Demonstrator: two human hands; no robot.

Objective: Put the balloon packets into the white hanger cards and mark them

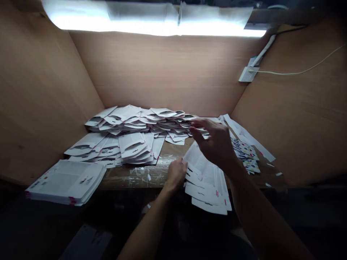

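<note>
Nearest: the right forearm (255, 206), slanting in from the lower right. Right hand (215, 144) hangs over the far part of a fan of white printed sleeves (207, 180), thumb and fingers parted; contact with the paper can't be confirmed. Left hand (176, 174) is at the fan's left edge, fingers against the paper; whether they pinch it, cannot tell. Likely reason: it steadies that side and leaves the top face to the other hand.

Fan lies flat, stepped, near end jutting past the front edge of the worktable (130, 178). The stepping seems to keep each lower edge separately reachable. Squared stack (63, 177) at far left also overhangs, perhaps for easy lifting. Behind it, loose piles (134, 144) overlap; a rear heap (165, 121) lies along the back panel (168, 72), probably to spare the front.

Edges and room: bare tabletop between the left piles and the left hand, dotted with scraps. Right of the fan, tighter: patterned pieces (251, 159) and a long white strip (249, 139) lie beside it. Open air above, up to the lamp (151, 29).
</note>
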